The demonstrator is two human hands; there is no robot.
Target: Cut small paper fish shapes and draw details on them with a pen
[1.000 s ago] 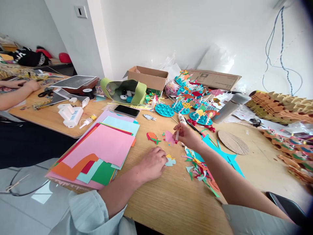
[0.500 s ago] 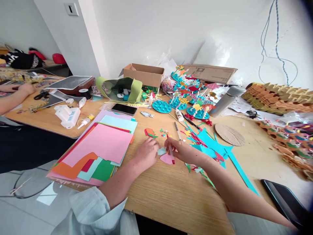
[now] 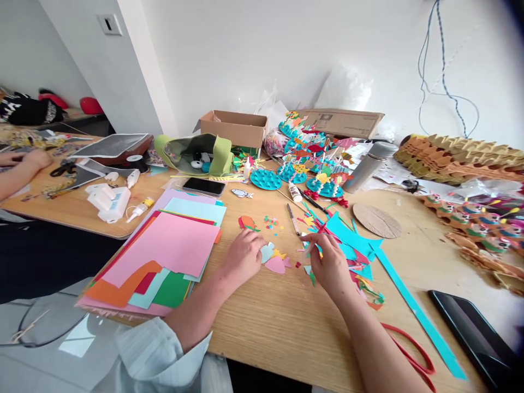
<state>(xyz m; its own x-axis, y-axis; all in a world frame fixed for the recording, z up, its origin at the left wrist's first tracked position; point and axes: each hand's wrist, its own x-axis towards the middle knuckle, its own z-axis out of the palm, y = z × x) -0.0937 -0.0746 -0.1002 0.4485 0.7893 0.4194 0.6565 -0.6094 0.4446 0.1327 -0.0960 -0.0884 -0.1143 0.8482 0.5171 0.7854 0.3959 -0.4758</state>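
One cutout perhaps against left hand

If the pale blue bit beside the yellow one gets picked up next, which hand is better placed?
Left, I think: the left hand is close beside the pale blue bit. The right hand is farther off and seems to hold a pen.

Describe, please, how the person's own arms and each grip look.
The left arm wears a loose, pale blue-grey cloth sleeve, its forearm bare beyond it. The right forearm shows bare, with no sleeve in view. The left grip and right grip are ungloved human hands.
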